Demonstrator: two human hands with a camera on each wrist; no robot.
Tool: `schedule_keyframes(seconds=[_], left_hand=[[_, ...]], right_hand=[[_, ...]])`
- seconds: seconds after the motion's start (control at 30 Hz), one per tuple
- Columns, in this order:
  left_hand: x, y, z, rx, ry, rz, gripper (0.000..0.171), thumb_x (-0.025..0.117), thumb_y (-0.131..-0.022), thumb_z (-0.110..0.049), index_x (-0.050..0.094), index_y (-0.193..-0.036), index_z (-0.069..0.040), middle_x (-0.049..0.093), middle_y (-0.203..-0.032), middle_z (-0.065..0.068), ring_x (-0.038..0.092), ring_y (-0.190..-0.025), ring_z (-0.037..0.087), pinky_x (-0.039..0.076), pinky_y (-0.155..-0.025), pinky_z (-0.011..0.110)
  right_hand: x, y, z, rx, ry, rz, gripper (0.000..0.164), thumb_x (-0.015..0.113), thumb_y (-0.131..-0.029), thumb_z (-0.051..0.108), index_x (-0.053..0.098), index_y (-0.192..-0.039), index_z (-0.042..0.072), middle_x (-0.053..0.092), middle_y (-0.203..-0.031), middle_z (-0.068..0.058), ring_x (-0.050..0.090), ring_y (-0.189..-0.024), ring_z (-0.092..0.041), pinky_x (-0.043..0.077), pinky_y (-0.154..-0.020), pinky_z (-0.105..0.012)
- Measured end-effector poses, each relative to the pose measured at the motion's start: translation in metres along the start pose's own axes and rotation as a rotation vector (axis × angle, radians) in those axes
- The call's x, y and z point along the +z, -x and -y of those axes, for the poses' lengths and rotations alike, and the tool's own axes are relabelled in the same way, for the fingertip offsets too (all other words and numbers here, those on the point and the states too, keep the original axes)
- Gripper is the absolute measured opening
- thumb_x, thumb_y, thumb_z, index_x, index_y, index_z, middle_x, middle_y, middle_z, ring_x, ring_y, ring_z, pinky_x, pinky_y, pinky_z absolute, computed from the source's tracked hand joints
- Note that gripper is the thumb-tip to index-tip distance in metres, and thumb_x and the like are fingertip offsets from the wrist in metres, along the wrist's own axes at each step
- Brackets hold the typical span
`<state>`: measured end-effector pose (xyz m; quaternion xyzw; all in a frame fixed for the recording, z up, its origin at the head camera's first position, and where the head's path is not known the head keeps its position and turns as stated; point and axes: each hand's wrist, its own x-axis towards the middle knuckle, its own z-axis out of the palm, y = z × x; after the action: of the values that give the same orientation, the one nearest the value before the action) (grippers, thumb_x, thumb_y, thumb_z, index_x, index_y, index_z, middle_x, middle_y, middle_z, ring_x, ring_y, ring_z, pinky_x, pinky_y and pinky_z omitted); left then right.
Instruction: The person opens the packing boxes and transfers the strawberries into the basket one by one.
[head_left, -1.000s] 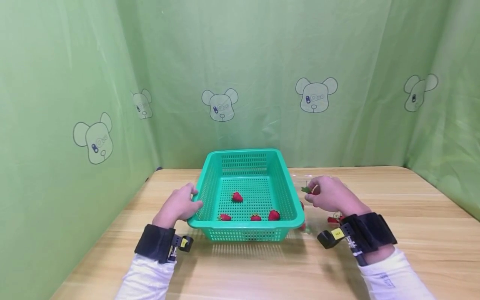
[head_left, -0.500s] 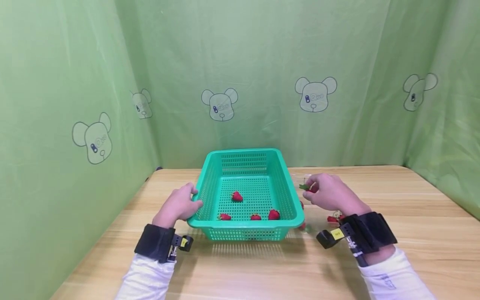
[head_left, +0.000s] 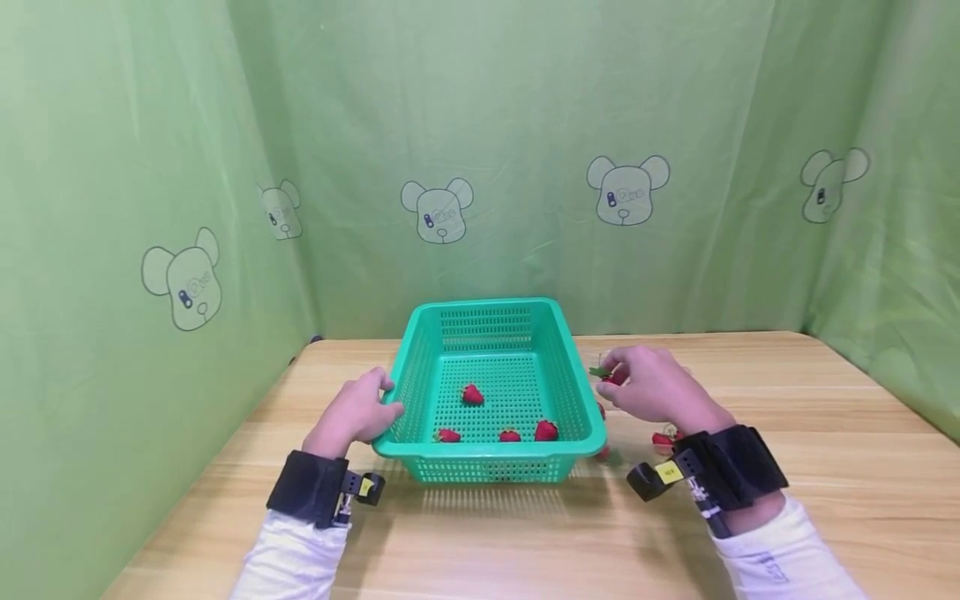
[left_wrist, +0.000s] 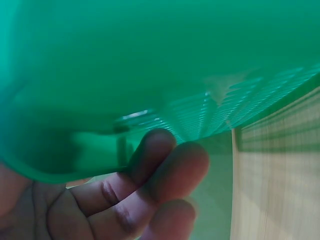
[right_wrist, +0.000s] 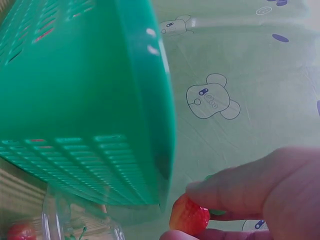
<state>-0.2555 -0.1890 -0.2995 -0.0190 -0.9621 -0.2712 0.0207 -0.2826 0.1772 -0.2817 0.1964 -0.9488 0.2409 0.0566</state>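
A green slotted plastic basket (head_left: 491, 450) stands at the middle of the table. My left hand (head_left: 352, 408) grips its left rim; in the left wrist view the fingers (left_wrist: 175, 170) curl under the edge. Inside lie several red strawberries, one strawberry (head_left: 472, 394) mid-floor and the others along the near side. Just right of the basket, my right hand (head_left: 652, 385) pinches a strawberry (right_wrist: 189, 216) between thumb and fingers, its green leaves pointing left in the head view. The held fruit is beside the basket's right rim, outside it.
Under and beside the right hand, a clear plastic container (right_wrist: 52, 215) holds more strawberries, partly hidden by the basket and hand. Red fruit (head_left: 664, 439) shows close to the right wrist strap. A green curtain (head_left: 525, 250) hangs behind and at both sides of the wooden table (head_left: 825, 400).
My right hand has shifted a little left toward the basket, carrying the strawberry. The left hand keeps its grip on the rim, and the basket stays in place.
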Motion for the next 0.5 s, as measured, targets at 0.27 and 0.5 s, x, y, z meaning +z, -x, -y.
schedule_keyframes(seconds=[0.27,0.5], left_hand=[[0.000,0.000,0.002,-0.003,-0.002,0.005,0.039,0.061,-0.089,-0.016,0.048,-0.121,0.003,0.060,-0.102,0.021,0.058,-0.067,0.020,0.050,-0.059,0.032],[0.001,0.000,0.003,0.000,-0.004,0.002,0.039,0.061,-0.089,-0.016,0.049,-0.120,0.003,0.061,-0.103,0.022,0.059,-0.067,0.020,0.051,-0.059,0.032]], right_hand=[[0.001,0.002,0.009,-0.025,0.004,-0.017,0.028,0.065,-0.087,0.019,0.063,-0.106,-0.003,0.069,-0.090,-0.017,0.063,-0.077,-0.025,0.054,-0.059,-0.036],[0.002,0.004,0.016,-0.034,0.001,-0.019,0.029,0.066,-0.086,0.018,0.064,-0.107,-0.002,0.069,-0.090,-0.016,0.063,-0.078,-0.026,0.054,-0.059,-0.036]])
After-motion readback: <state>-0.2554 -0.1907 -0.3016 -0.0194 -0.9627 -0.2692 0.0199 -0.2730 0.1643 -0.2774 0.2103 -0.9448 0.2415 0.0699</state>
